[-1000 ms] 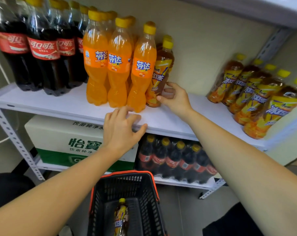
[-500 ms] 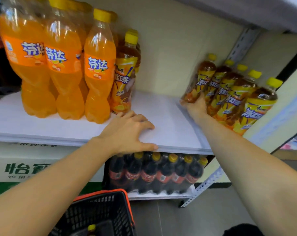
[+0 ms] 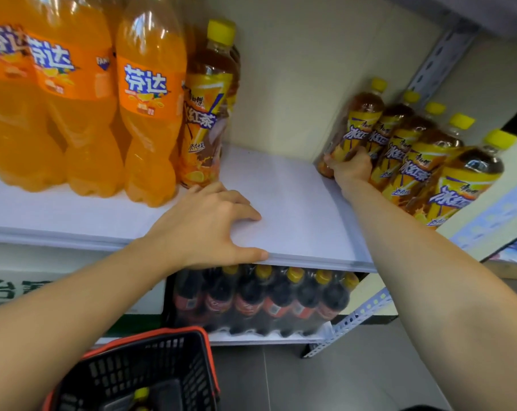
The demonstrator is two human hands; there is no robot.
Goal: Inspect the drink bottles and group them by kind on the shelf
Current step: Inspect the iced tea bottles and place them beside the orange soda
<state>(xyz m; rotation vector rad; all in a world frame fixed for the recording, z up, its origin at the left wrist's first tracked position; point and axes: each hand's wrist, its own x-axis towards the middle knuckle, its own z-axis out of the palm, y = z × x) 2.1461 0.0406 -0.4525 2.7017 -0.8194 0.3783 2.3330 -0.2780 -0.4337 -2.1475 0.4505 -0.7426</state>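
Your right hand [image 3: 350, 170] is now off the stray tea bottle [image 3: 205, 120] beside the orange sodas [image 3: 146, 120], gripping the tea row's end bottle [image 3: 359, 120] | left hand [image 3: 206, 226] lies relaxed on the shelf [image 3: 295, 197] | stray still ungrouped.

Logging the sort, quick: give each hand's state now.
Left hand: open, rests on the shelf, holds nothing.
Right hand: closed round the leftmost iced tea bottle in the right-hand row.

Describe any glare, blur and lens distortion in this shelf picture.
Head view: glare streaks the orange soda bottles; wide-angle bending tilts the iced tea row and the shelf post; the basket at the bottom looks soft.
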